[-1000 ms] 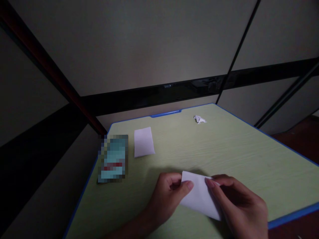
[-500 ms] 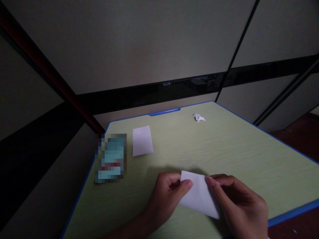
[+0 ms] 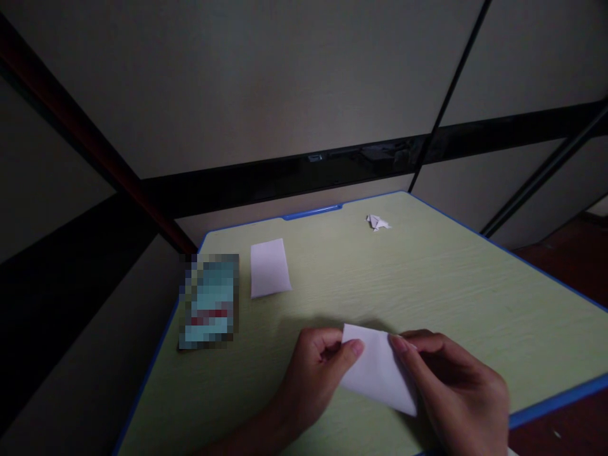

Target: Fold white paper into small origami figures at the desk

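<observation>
A white sheet of paper, which looks folded, is held tilted above the near part of the table between both hands. My left hand pinches its left edge, thumb on the near face and fingers behind. At the upper right corner, my right hand grips the paper between thumb and fingers; its fingertips are partly hidden behind the sheet. Farther back on the left lies a white rectangle of paper. A small folded white paper figure rests near the far edge.
The pale wood-grain table has a blue rim, with a blue strip along its far edge. A blurred-out teal rectangular item lies at the left edge. Behind the table stand panelled doors with a black band.
Both hands keep the same hold on the paper. The whole view has shifted very slightly; nothing on the table has moved.
</observation>
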### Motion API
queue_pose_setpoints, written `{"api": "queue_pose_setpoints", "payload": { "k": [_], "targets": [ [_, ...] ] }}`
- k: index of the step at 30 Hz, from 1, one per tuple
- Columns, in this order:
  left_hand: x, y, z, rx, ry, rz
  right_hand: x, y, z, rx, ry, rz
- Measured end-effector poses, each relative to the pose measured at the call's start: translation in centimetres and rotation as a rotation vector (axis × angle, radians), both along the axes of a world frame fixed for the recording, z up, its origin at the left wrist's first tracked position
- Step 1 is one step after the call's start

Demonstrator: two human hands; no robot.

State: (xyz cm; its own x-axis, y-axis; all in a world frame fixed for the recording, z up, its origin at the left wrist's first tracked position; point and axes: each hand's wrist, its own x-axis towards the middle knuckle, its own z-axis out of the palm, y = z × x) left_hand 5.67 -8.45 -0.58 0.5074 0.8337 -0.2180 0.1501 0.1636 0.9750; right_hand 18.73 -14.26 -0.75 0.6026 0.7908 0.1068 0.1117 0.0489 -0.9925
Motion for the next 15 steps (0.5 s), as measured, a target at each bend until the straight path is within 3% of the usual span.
{"api": "queue_pose_setpoints", "payload": {
  "k": [7,15],
  "targets": [
    [-0.27,0.04,-0.05,0.011,0.028,0.012,0.40,0.37,-0.01,-0.017,0.137,0.114],
    [-0.29,0.17,0.07,0.074,0.088,0.029,0.61,0.30,-0.05,-0.025,0.292,0.090]
  ]
}}
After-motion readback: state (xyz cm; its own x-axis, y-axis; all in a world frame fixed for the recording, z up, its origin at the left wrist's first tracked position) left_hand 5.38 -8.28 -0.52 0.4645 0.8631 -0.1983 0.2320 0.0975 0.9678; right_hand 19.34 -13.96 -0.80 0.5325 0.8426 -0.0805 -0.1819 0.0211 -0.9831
